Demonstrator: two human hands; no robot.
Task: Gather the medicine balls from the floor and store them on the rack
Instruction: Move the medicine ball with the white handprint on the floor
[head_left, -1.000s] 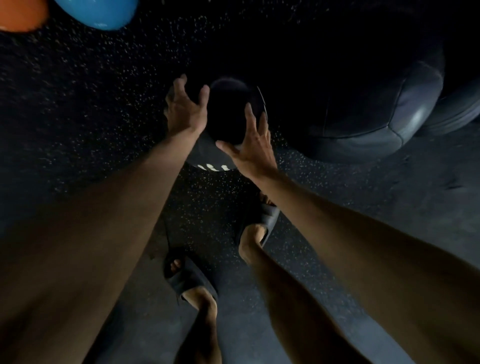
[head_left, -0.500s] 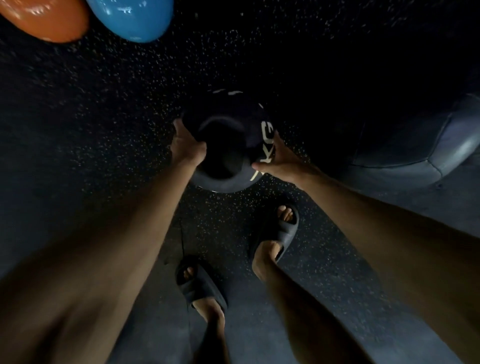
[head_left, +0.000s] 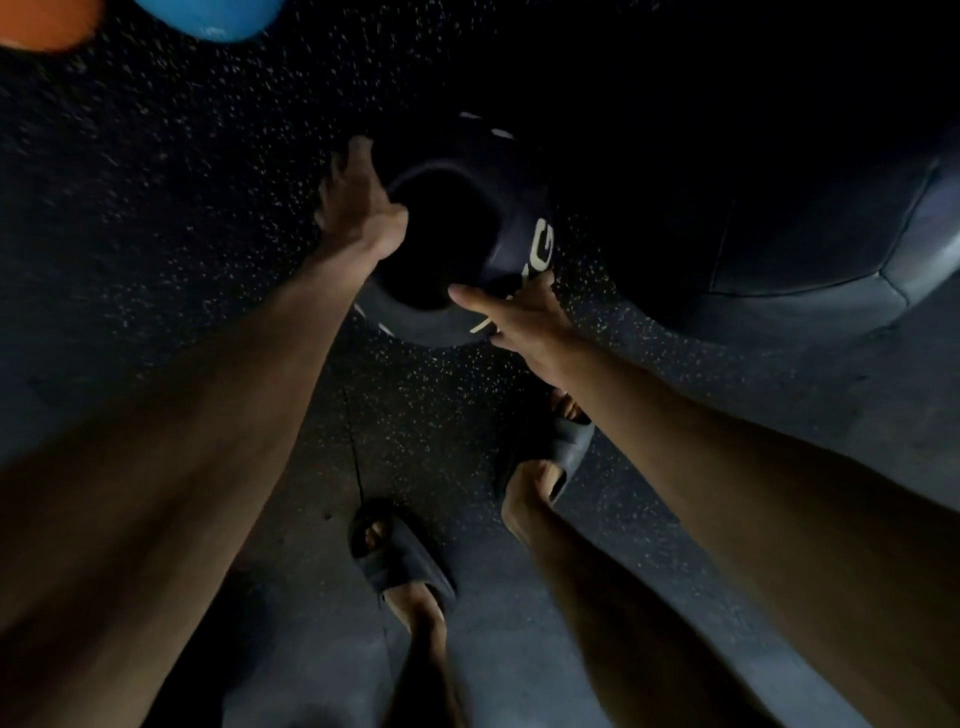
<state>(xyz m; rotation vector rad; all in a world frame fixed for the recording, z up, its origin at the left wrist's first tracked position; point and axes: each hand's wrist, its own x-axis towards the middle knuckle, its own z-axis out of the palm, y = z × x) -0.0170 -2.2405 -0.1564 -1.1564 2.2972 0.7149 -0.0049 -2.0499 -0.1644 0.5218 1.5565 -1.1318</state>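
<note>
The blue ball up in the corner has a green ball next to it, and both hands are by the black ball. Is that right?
Nearly. Next to the blue ball is an orange ball, not a green one; the head view shows it in the top left corner. The rest holds: the left hand and the right hand are on either side of the black ball.

Speckled dark floor (head_left: 156, 208); big dark ball (head_left: 779, 234) right, blue ball (head_left: 218, 15), orange ball (head_left: 41, 21) top-left; left sandal (head_left: 400, 561), right sandal (head_left: 563, 447).

Left hand (head_left: 358, 218) presses black medicine ball (head_left: 511, 228) left side; right hand (head_left: 519, 317) cups lower right.
</note>
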